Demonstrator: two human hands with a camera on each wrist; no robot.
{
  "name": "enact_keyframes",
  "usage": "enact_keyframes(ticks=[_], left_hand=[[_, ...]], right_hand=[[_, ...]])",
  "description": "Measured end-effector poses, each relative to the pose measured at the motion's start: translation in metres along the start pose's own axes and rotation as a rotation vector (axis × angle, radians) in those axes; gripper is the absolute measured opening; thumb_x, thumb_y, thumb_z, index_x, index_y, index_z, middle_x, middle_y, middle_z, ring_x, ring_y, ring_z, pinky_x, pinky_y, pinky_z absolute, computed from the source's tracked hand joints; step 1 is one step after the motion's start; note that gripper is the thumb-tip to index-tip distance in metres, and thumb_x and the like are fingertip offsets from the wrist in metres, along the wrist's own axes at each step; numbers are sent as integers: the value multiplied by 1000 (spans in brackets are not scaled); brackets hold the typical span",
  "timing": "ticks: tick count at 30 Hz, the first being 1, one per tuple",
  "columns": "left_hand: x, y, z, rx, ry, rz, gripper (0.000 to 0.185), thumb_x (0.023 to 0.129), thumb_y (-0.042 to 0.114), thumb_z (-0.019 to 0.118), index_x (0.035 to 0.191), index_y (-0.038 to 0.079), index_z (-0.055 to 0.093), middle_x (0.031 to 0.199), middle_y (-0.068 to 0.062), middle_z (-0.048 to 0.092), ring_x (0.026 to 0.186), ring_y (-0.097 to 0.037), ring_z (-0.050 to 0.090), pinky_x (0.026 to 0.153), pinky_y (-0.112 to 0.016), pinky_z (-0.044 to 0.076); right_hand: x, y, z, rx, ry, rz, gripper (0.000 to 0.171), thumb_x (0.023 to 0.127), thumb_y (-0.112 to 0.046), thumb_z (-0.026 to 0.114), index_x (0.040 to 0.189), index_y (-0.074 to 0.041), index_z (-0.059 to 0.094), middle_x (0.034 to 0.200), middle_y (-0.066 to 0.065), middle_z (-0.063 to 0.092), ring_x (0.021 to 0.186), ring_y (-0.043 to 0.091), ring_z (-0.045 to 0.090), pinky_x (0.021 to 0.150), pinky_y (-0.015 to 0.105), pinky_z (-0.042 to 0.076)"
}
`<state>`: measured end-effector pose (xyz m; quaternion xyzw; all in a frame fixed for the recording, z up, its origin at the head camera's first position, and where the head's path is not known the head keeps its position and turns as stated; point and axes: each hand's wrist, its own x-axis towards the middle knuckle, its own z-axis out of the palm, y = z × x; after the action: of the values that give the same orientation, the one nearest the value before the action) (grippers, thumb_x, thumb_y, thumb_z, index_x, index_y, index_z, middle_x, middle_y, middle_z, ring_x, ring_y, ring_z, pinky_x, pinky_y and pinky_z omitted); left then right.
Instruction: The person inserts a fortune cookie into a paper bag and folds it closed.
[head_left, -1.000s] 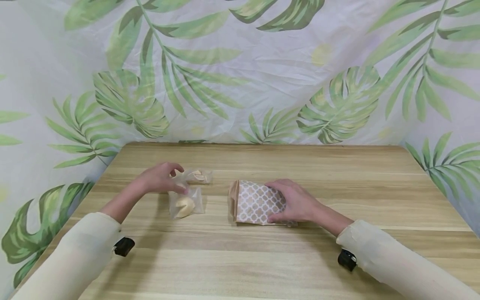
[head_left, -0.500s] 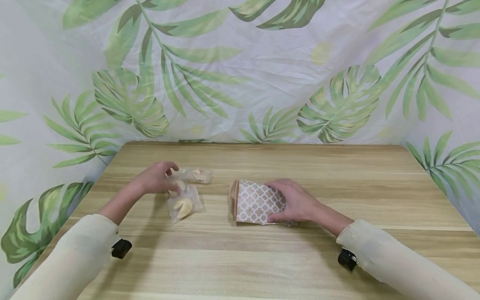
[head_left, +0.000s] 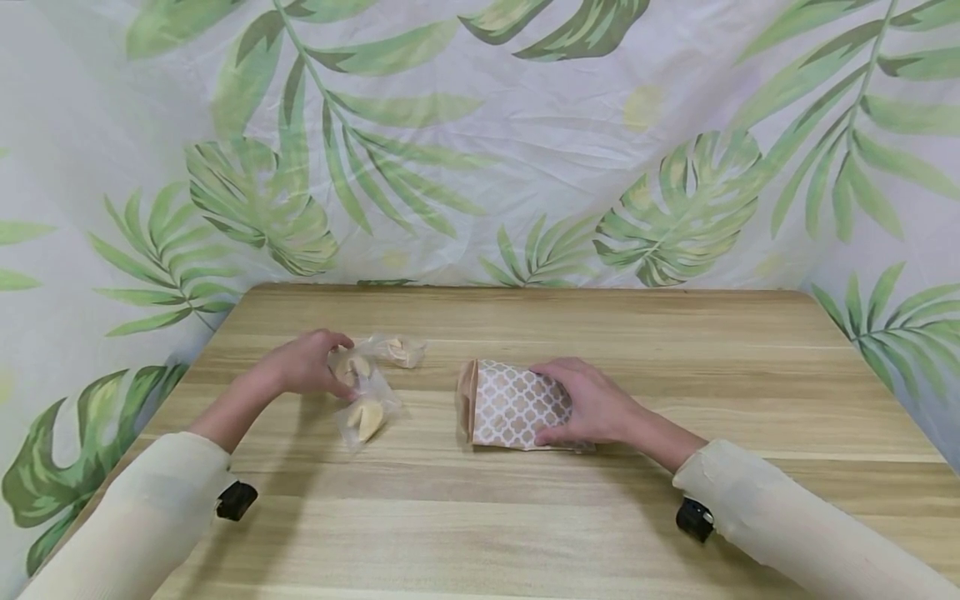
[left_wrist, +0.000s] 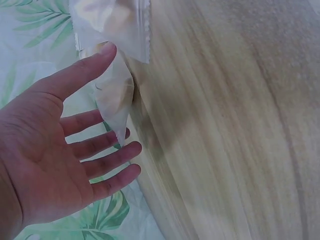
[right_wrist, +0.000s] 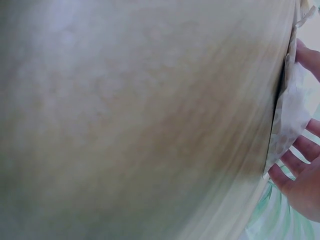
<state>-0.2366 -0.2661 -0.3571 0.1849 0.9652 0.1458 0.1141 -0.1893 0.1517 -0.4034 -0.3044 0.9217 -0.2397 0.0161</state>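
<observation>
Wooden table (head_left: 480, 533) below all. Patterned bag (head_left: 517, 407) lies flat; right hand (head_left: 596, 404) holds it, thumb and fingers at opposite edges, probably for steadiness. Left hand (head_left: 303, 365): fingers apart beside wrapped cookie (head_left: 359, 366), contact unclear. Front packet (head_left: 367, 418), rear packet (head_left: 400, 351) near.

Tabletop (head_left: 480, 517) seen forward and downward from head; left hand (left_wrist: 50, 155), right hand (right_wrist: 305, 185) viewed closer from wrists; tabletop shared.
</observation>
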Motion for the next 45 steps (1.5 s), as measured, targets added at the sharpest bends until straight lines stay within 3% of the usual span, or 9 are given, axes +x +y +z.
enact_keyframes(ticks=[10, 22, 26, 33, 45], left_hand=[[-1, 1, 3, 49, 22, 24, 87, 58, 32, 88, 122, -13, 53, 112, -30, 49, 98, -38, 54, 88, -51, 45], [0, 0, 2, 76, 76, 13, 76, 62, 28, 80, 123, -10, 54, 113, -30, 54, 95, -36, 57, 82, -51, 48], [-2, 0, -3, 39, 115, 33, 66, 66, 26, 78, 118, -7, 55, 112, -29, 57, 101, -41, 56, 81, -51, 47], [-8, 2, -11, -22, 116, -1, 57, 70, 23, 77, 116, -2, 53, 115, -30, 56, 103, -43, 55, 79, -50, 47], [-9, 4, -21, -49, 237, 97, 53, 70, 18, 76, 114, -1, 56, 111, -26, 60, 107, -42, 54, 85, -53, 44]], right_hand=[[0, 1, 1, 3, 3, -7, 91, 61, -50, 85, 136, -12, 49, 135, 8, 51, 127, 27, 43, 106, 44, 34], [0, 2, 1, 0, 7, -16, 92, 61, -51, 85, 136, -12, 49, 135, 8, 51, 126, 27, 44, 105, 44, 34], [0, 2, 1, 1, 10, -12, 92, 60, -51, 85, 136, -13, 49, 135, 8, 51, 126, 27, 44, 105, 44, 34], [0, 1, 1, -3, 10, -4, 93, 60, -51, 85, 137, -14, 49, 135, 7, 51, 126, 26, 45, 104, 44, 36], [0, 0, 1, 5, 1, -1, 92, 61, -50, 85, 137, -13, 49, 136, 7, 50, 127, 26, 44, 104, 44, 35]])
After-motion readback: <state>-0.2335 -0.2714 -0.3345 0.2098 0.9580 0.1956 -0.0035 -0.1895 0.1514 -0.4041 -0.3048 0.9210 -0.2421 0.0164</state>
